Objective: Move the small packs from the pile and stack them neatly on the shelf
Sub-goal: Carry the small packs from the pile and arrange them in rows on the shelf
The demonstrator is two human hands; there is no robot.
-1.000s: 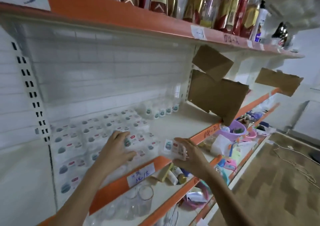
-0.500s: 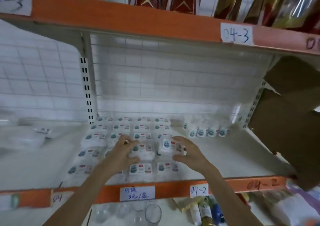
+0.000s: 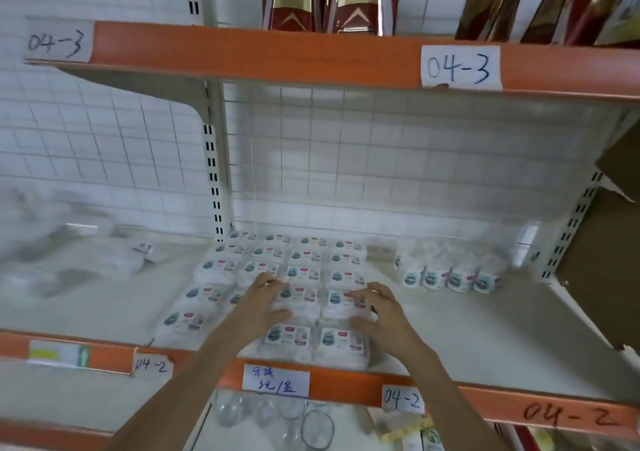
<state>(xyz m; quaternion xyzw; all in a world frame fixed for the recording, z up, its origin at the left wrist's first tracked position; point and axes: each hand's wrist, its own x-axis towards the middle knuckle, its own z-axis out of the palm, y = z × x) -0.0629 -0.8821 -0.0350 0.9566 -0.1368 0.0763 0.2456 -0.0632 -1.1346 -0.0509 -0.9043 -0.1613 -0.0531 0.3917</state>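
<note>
My right hand (image 3: 381,312) grips a pack (image 3: 343,303) laid flat, long axis left-right, label up. Left hand (image 3: 263,300) rests, fingers curled, on the neighbouring packs (image 3: 301,295).

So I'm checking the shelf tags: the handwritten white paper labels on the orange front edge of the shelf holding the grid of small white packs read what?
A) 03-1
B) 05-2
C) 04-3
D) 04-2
D: the white paper label on the orange front edge below the grid of small white packs reads 04-2; 04-3 marks the shelf above.
</note>
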